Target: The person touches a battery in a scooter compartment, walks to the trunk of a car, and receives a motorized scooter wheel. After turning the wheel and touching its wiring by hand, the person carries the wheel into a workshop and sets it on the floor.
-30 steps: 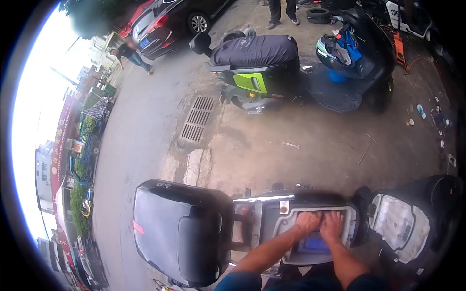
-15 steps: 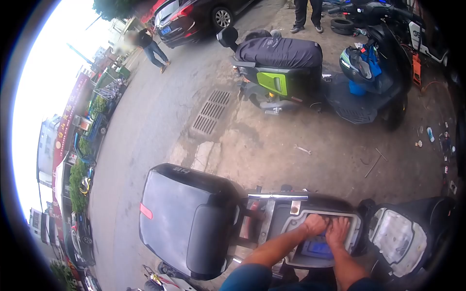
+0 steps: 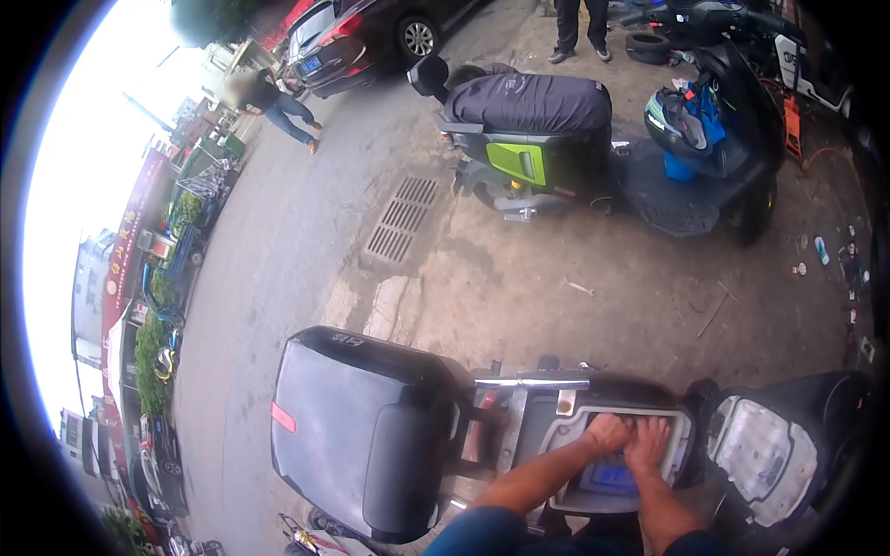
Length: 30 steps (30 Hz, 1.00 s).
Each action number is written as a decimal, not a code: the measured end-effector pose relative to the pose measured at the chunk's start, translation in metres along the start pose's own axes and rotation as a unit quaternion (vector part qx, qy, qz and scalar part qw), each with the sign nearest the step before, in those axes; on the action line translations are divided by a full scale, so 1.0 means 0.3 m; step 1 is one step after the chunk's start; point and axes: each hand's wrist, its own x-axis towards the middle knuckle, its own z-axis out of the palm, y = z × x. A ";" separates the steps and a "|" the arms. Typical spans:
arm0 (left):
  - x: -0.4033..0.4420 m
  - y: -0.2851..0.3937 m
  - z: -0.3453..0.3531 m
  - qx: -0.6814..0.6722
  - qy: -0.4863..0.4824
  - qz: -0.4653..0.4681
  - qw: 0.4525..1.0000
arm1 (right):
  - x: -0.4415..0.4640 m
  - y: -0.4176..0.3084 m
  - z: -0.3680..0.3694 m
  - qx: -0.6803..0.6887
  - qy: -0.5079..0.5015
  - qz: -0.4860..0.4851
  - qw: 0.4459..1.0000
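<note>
On the stained ground [image 3: 519, 324], a scooter [image 3: 686, 206] with a lime-green side panel [image 3: 516, 163] stands beyond a nearer scooter [image 3: 640, 389] with a black top case [image 3: 371, 435]. The nearer one's pale-lined seat [image 3: 760, 454] lies flipped open at right. Between case and seat, the under-seat compartment [image 3: 558, 434] is open, a blue object [image 3: 612, 476] inside. At its far side the left hand [image 3: 609, 433] curls beside the right hand [image 3: 649, 443], whose fingers [image 3: 656, 427] are slightly spread; whether either pinches anything, I cannot tell. A wrench [image 3: 580, 288] lies between the scooters.

The compartment rim [image 3: 593, 505] is pale grey; the block [image 3: 609, 478] seems blue.
</note>
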 end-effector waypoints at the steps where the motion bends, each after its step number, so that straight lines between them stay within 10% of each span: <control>1: 0.002 0.002 -0.031 0.005 -0.016 0.009 1.000 | 0.005 0.006 0.003 -0.001 -0.003 -0.003 1.000; 30: -0.029 -0.012 0.007 0.018 0.069 0.006 0.997 | 0.007 0.012 -0.003 0.018 -0.042 0.000 0.999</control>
